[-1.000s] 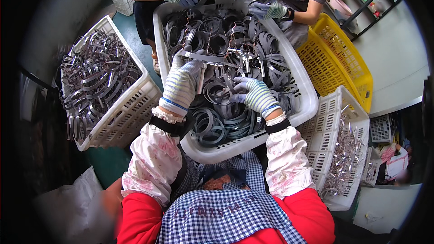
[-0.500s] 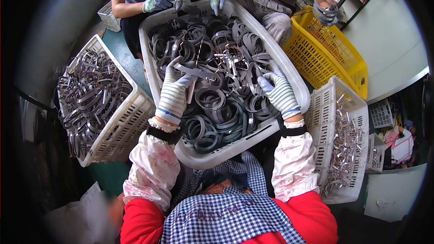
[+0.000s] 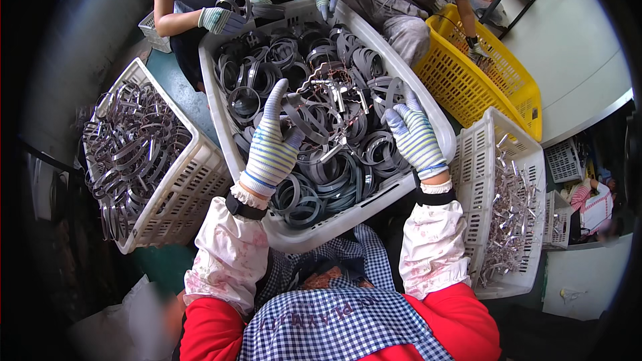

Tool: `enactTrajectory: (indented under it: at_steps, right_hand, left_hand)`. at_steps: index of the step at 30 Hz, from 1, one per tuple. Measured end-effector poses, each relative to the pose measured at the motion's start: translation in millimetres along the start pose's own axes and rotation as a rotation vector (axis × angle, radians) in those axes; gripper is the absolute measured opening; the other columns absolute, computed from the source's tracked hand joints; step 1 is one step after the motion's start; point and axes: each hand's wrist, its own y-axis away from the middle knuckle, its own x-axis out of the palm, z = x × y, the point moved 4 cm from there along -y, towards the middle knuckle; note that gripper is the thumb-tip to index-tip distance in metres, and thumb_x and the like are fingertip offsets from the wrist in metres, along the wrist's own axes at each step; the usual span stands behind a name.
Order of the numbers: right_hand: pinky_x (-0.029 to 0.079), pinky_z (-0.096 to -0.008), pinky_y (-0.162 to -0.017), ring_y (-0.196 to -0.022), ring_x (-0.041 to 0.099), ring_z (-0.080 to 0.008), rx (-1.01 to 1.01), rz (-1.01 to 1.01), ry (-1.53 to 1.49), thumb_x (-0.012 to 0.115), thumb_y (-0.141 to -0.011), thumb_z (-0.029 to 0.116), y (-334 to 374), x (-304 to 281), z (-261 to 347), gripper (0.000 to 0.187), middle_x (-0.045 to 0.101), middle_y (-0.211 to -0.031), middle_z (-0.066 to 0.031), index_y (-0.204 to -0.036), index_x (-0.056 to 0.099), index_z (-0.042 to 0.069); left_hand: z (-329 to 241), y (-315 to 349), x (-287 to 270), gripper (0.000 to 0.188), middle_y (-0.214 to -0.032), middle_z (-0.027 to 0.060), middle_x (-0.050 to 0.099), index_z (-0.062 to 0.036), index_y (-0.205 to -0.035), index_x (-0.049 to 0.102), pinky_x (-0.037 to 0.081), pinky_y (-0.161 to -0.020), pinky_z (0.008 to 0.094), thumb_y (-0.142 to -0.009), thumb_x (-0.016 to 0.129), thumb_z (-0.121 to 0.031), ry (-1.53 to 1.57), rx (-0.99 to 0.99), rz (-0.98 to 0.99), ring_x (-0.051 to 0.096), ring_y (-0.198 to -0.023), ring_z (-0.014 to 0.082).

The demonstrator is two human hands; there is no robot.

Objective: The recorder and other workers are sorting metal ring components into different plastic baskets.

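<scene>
A large white plastic tub (image 3: pixel 334 230) in front of me is heaped with dark grey loops of flat band (image 3: pixel 328 174), some coiled together. Over its left half is my left hand (image 3: pixel 271 154) in a striped knit glove, index finger stretched forward and thumb apart. A loose curved band (image 3: pixel 304 120) lies right beside its thumb. Toward the tub's right side, my right hand (image 3: pixel 418 140) in a matching glove is open, fingers extended above the loops. Between the hands, shiny metal pieces with thin coppery strips (image 3: pixel 341 97) rest on the heap.
A white crate (image 3: pixel 194 187) of tangled bands stands left, another white crate (image 3: pixel 471 207) of small shiny metal pieces right. Beyond are a yellow crate (image 3: pixel 455 83) and two gloved co-workers; one holds loops (image 3: pixel 237 7), the other reaches into the yellow crate.
My left hand has come nearer and turned, its index finger now straight; the band it gripped sits lower beside it. My right hand barely moved. One co-worker's hand has lowered into the yellow crate.
</scene>
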Motion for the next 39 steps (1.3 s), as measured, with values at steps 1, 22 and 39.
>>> enactTrajectory:
  at_steps: [1,22,39]
  right_hand:
    - [0.045,-0.038,-0.103,-0.122,0.056,-0.0396,-0.016,0.089,-0.039,0.057,-0.102,0.037,0.8,2.5,4.3,0.048,0.037,-0.157,-0.0223,-0.116,0.063,-0.009]
    - [0.024,-0.0586,-0.116,-0.14,0.04,-0.0379,-0.066,0.131,0.519,0.064,-0.092,0.048,1.3,11.3,15.1,0.044,0.046,-0.153,-0.0122,-0.097,0.077,0.006]
    - [0.052,-0.0332,-0.088,-0.09,0.059,-0.0166,0.313,0.157,-1.46,0.061,-0.1,0.042,-4.6,48.4,31.8,0.04,0.057,-0.09,-0.0012,-0.112,0.065,0.004]
  left_hand:
    - [-1.0,1.2,0.4,0.091,-0.131,0.0092,0.056,-0.0161,-0.159,0.022,0.054,-0.089,0.0283,-0.084,0.057,0.021,-0.082,0.02,0.023,0.064,-0.097,0.0134]
    - [10.7,-0.9,-8.8,0.059,-0.129,0.0065,0.058,-0.0138,-0.146,0.036,0.051,-0.075,0.0226,-0.093,0.059,0.001,0.345,-0.156,0.006,0.062,-0.095,0.0099]
    - [-18.5,12.5,11.2,0.066,-0.125,0.0117,0.062,-0.0103,-0.149,0.033,0.055,-0.089,0.0306,-0.091,0.058,0.008,-0.102,0.178,0.184,0.067,-0.098,0.0171]
